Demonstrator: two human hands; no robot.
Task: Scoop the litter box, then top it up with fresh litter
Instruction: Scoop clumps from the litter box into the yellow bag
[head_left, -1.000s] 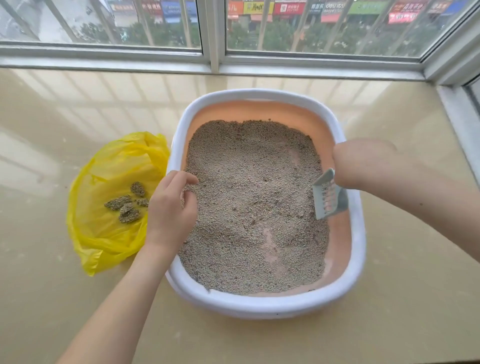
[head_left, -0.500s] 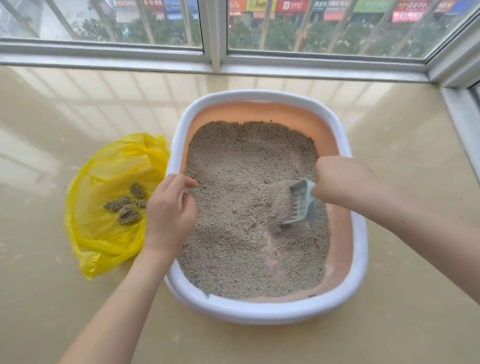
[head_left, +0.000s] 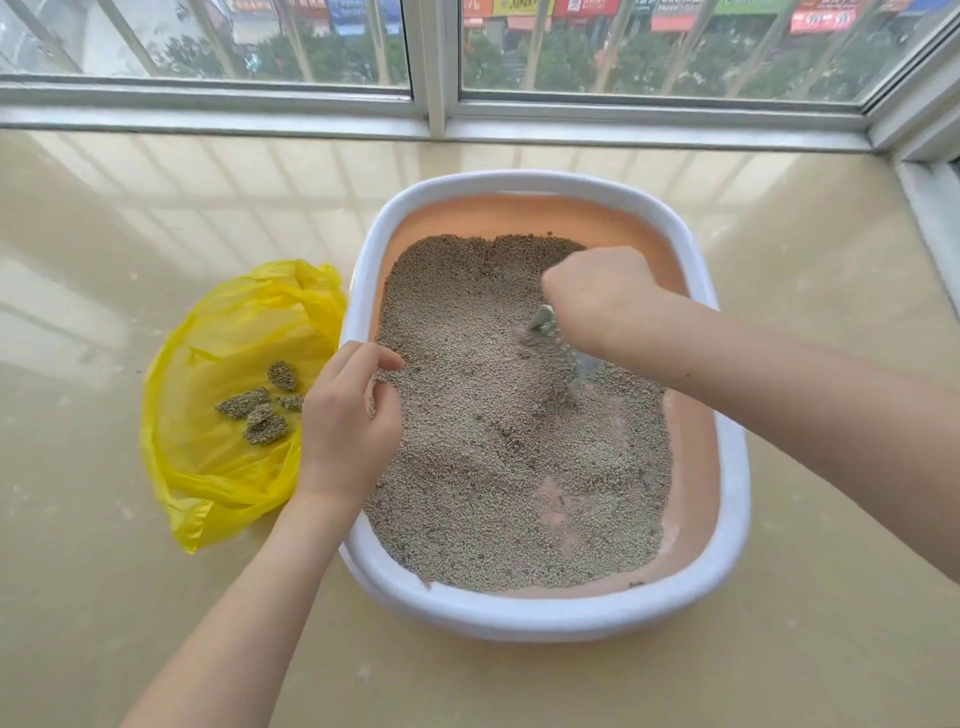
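A white-rimmed, peach-lined oval plastic litter box (head_left: 545, 618) sits on the glossy beige floor (head_left: 104, 571) near the window. The right hand (head_left: 602, 296) is fisted around a pale grey slotted scoop (head_left: 563, 353) dug into the grey granular litter (head_left: 467, 467). The left hand (head_left: 348, 421) grips the box's left rim, beside a crumpled yellow plastic bag (head_left: 228, 467) holding dark clumps (head_left: 262, 408).

glossy plastic litter box (head_left: 519, 618), grainy litter (head_left: 467, 467)

Right hand (head_left: 597, 299) digs scoop (head_left: 571, 364) into litter (head_left: 467, 467).
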